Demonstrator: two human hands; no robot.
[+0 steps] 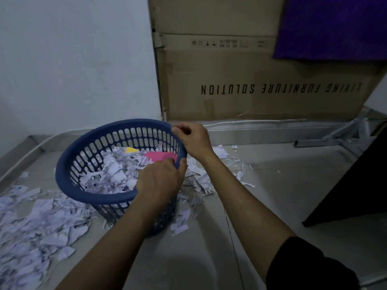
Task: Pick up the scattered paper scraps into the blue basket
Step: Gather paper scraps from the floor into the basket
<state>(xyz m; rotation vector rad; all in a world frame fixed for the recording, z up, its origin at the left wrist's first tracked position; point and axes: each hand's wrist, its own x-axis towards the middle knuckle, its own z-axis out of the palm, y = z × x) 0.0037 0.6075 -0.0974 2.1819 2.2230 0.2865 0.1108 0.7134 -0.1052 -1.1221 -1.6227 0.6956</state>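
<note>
The blue basket (69,164) stands on the grey floor, tilted toward me, partly filled with white paper scraps (113,174), a pink piece (161,156) and a yellow piece (130,150). My left hand (161,181) grips the basket's near right rim. My right hand (192,139) pinches the far right rim. A large heap of white scraps (35,227) lies on the floor left of the basket. More scraps (201,181) lie to its right, under my right forearm.
A big cardboard box (261,80) leans on the wall behind, with a purple cloth (335,26) over its top right. A metal frame (339,135) lies at the right back. A dark panel (351,185) stands at the right.
</note>
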